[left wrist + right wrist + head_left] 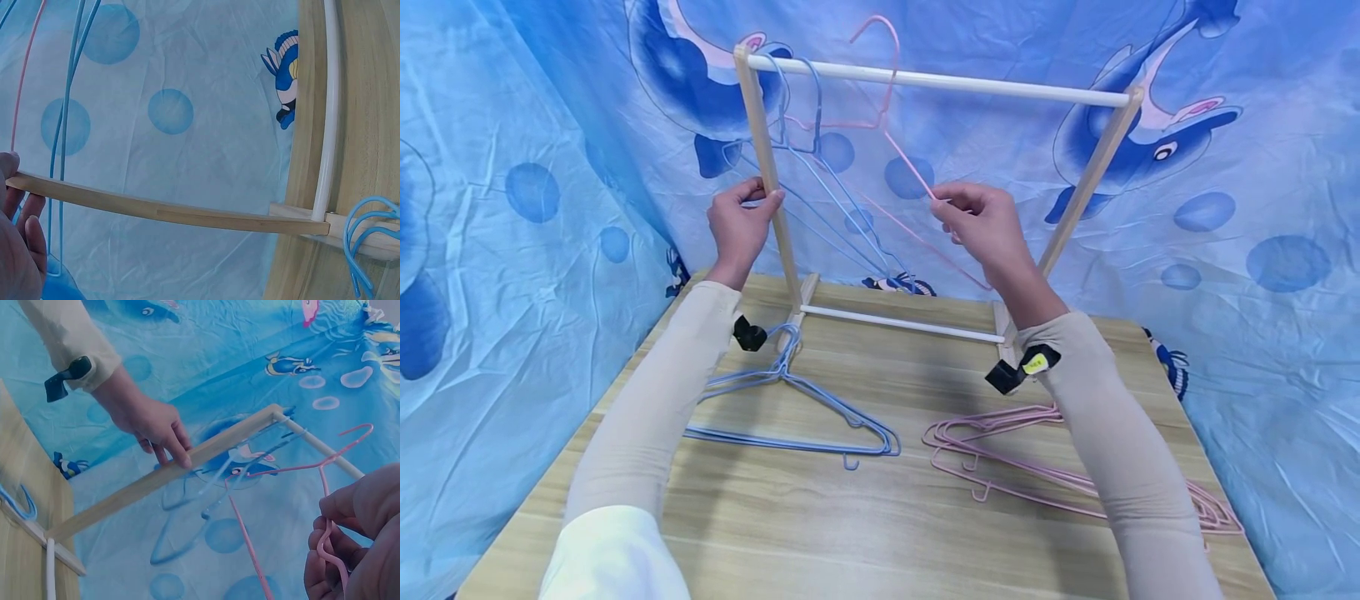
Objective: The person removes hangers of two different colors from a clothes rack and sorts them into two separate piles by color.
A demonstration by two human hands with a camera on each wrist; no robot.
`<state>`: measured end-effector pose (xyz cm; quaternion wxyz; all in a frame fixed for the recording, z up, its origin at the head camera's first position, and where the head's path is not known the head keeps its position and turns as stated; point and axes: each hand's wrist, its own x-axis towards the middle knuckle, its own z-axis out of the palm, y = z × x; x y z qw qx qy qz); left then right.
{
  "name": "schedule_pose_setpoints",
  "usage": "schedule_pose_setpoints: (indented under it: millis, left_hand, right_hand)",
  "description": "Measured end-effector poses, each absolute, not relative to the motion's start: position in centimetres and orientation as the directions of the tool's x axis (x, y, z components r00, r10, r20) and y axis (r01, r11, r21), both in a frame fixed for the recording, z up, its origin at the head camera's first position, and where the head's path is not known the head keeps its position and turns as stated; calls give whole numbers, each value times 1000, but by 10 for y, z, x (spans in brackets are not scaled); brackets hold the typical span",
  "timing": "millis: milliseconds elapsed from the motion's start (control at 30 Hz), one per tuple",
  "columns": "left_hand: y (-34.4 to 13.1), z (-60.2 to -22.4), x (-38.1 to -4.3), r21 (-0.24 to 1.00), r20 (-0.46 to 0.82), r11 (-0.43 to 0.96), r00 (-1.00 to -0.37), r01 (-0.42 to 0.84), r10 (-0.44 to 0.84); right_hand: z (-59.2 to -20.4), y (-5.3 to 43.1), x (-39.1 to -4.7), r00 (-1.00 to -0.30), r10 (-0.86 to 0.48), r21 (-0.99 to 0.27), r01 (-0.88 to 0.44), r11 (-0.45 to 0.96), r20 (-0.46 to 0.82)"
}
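Note:
My left hand (745, 221) grips the left wooden post (767, 158) of a small clothes rack, thumb on the near side. In my right hand (981, 221) a pink hanger (910, 162) is pinched by its right shoulder, near the end. Its hook rises above the white top rail (1000, 86), crossing in front of it; whether it touches the rail I cannot tell. Two blue hangers (816, 108) hang from the rail's left end, beside the post. In the right wrist view the pink hanger (325, 478) runs between my thumb and fingers.
Several blue hangers (827, 396) lie stacked on the wooden table (850, 533) at left. Several pink hangers (1022, 458) lie at right, partly under my right forearm. A white lower bar (902, 322) joins the rack's feet. Blue printed cloth (1262, 167) hangs behind and around.

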<state>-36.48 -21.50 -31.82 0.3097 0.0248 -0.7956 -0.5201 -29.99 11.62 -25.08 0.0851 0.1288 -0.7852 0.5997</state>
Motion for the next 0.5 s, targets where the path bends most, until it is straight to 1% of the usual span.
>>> schedule_pose_setpoints:
  millis: [333,500]
  left_hand:
    - [-215,-317,-363,849,452,457,-814,266,-366]
    - [-216,-318,-364,842,465,463,-806,275,-366]
  right_hand:
    - [-261,156,-281,-911,-120,-812,-406,420,394]
    - [-268,179,-269,-901,-110,-740,-409,534,419]
